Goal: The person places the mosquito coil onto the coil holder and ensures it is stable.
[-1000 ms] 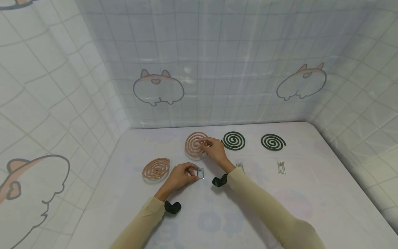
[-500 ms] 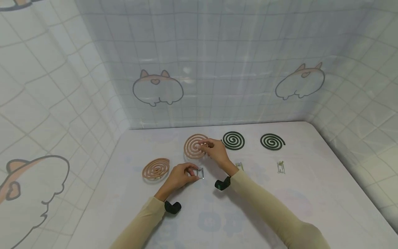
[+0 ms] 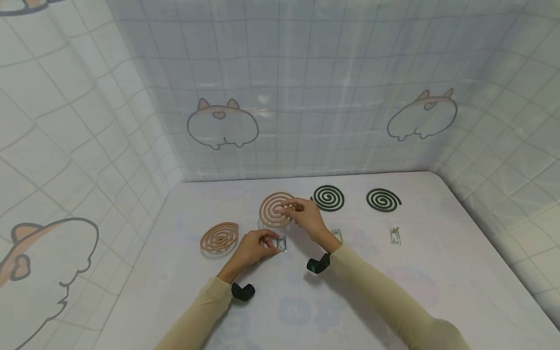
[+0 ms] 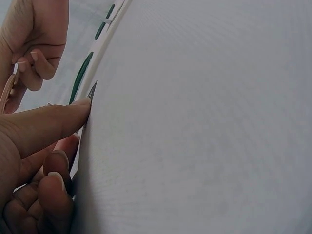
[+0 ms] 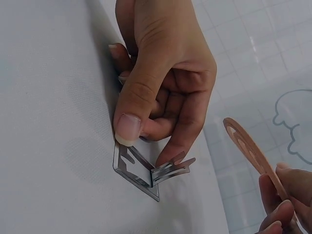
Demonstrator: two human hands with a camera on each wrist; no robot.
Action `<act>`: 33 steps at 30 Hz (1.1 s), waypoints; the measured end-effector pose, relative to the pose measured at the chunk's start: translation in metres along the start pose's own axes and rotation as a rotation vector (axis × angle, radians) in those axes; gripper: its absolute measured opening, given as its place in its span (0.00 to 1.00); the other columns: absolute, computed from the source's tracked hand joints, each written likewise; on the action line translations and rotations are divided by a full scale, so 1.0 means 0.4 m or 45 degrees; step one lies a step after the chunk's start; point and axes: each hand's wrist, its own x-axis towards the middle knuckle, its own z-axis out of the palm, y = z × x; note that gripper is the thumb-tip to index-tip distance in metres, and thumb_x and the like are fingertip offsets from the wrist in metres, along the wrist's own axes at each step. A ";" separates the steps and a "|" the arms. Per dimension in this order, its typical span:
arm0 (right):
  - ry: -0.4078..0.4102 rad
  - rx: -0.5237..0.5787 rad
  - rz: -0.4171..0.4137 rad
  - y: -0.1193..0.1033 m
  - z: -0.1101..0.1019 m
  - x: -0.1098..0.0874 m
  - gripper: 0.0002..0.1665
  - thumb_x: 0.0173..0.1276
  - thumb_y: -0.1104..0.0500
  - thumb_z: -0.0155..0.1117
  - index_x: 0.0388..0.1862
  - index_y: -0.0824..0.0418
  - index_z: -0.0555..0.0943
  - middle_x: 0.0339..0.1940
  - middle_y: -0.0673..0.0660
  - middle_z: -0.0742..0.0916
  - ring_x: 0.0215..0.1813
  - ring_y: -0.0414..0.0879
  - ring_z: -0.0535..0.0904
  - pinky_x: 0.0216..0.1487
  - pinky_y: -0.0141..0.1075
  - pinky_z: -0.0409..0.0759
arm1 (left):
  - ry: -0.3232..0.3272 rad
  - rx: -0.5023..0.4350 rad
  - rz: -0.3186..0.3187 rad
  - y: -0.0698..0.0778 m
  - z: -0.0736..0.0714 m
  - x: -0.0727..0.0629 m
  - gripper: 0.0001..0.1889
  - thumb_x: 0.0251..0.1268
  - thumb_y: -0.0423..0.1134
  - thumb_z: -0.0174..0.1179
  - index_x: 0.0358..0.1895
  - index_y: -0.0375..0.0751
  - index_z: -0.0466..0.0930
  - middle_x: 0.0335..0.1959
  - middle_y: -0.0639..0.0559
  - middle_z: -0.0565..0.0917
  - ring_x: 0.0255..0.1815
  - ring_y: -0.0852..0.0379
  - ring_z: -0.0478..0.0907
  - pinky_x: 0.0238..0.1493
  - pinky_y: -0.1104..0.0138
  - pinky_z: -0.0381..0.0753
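Observation:
In the head view, my left hand (image 3: 253,246) holds a small metal mosquito coil stand (image 3: 282,243) on the table. Thumb and fingers pinch the stand's flat frame; its bent-up prongs (image 5: 170,173) rise beside the fingertips in the right wrist view. My right hand (image 3: 307,218) pinches an orange mosquito coil (image 3: 262,210) near its middle and keeps it raised and tilted, just beyond the stand. Coil and stand are apart. In the right wrist view, the coil (image 5: 253,155) appears nearly edge-on at the right.
Another orange coil (image 3: 205,241) sits slightly raised at the left, apparently on a stand. Two dark green coils, one centre-right (image 3: 328,209) and one farther right (image 3: 383,210), lie at the back. Two metal stands, a near one (image 3: 337,234) and a right one (image 3: 395,236), lie before them.
My right hand has drawn the orange coil slightly nearer, toward the stand. My left hand and the stand stay in place.

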 end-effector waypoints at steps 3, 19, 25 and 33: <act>-0.011 0.017 0.001 -0.001 -0.003 -0.004 0.12 0.67 0.54 0.76 0.49 0.52 0.90 0.23 0.52 0.83 0.21 0.42 0.70 0.24 0.33 0.69 | -0.004 -0.010 0.000 0.001 -0.001 -0.001 0.18 0.55 0.42 0.79 0.49 0.44 0.88 0.27 0.60 0.83 0.20 0.62 0.69 0.23 0.69 0.66; -0.073 0.017 0.065 -0.007 -0.004 -0.025 0.09 0.67 0.54 0.76 0.46 0.52 0.90 0.25 0.52 0.85 0.21 0.42 0.69 0.23 0.33 0.67 | 0.003 -0.003 -0.017 0.002 -0.004 -0.005 0.19 0.55 0.42 0.79 0.49 0.43 0.88 0.28 0.59 0.83 0.20 0.61 0.69 0.22 0.69 0.67; -0.091 0.036 0.062 -0.003 -0.007 -0.039 0.10 0.67 0.54 0.76 0.46 0.54 0.90 0.23 0.52 0.82 0.20 0.42 0.67 0.22 0.33 0.67 | 0.012 0.022 -0.048 0.000 -0.003 -0.007 0.14 0.54 0.44 0.79 0.39 0.43 0.87 0.24 0.58 0.81 0.20 0.60 0.69 0.22 0.67 0.67; -0.108 0.048 0.074 0.003 -0.009 -0.056 0.11 0.68 0.54 0.75 0.48 0.54 0.90 0.23 0.52 0.83 0.20 0.42 0.67 0.22 0.33 0.66 | 0.007 0.007 -0.047 -0.003 -0.005 -0.007 0.13 0.54 0.44 0.79 0.33 0.45 0.84 0.24 0.56 0.80 0.21 0.60 0.69 0.22 0.67 0.67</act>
